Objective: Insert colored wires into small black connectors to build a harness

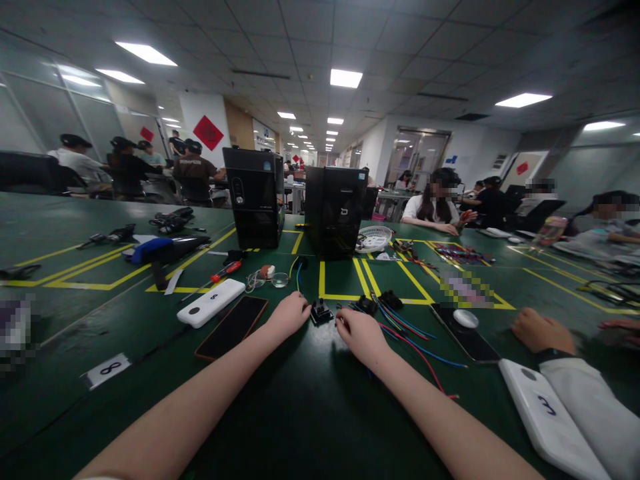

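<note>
My left hand (289, 315) rests on the green table (310, 407) with its fingers curled, touching a small black connector block (320, 311). Just right of that block, my right hand (361, 335) is curled in a pinch at the end of a thin wire. Red and blue wires (410, 337) fan out to the right from other black connectors (380, 301). What either hand grips is too small to make out.
A dark phone (231, 327) and a white box (211, 302) lie left of my left hand. Two black computer cases (255, 197) (335, 211) stand behind. A co-worker's hand (543, 331), another phone (463, 331) and a white box (550, 417) are at right. Several people sit further back.
</note>
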`<state>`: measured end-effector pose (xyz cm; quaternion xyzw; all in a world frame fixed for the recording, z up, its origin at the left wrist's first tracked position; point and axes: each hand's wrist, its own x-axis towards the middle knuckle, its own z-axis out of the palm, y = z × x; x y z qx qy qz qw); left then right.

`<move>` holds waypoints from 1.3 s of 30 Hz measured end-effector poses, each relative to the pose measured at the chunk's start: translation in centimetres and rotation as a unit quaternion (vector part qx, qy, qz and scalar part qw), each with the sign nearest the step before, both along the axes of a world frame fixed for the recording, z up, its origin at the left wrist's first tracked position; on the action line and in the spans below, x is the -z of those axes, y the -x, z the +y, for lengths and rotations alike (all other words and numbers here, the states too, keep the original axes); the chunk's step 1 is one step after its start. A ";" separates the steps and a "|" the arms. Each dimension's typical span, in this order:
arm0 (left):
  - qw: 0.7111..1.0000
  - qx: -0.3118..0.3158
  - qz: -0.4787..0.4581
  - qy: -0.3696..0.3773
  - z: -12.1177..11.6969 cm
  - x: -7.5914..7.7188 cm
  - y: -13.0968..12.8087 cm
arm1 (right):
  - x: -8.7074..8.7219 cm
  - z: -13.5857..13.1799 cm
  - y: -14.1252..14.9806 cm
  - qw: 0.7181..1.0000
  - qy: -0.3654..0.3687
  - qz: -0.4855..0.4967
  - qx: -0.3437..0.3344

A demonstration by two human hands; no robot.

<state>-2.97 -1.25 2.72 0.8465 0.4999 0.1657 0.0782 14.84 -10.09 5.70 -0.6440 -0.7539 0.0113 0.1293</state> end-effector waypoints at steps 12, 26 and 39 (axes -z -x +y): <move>0.990 0.121 -0.055 0.036 -2.3 -0.7 -1.9 | 0.0 -0.1 0.0 1.000 -0.015 -0.004 -0.011; 0.970 0.105 0.060 0.209 -4.8 -4.4 -1.8 | 0.8 0.2 -0.4 0.999 -0.032 -0.011 -0.035; 0.977 0.019 -0.167 0.128 0.2 0.9 -1.6 | 0.6 -0.3 0.2 0.991 0.045 0.001 -0.125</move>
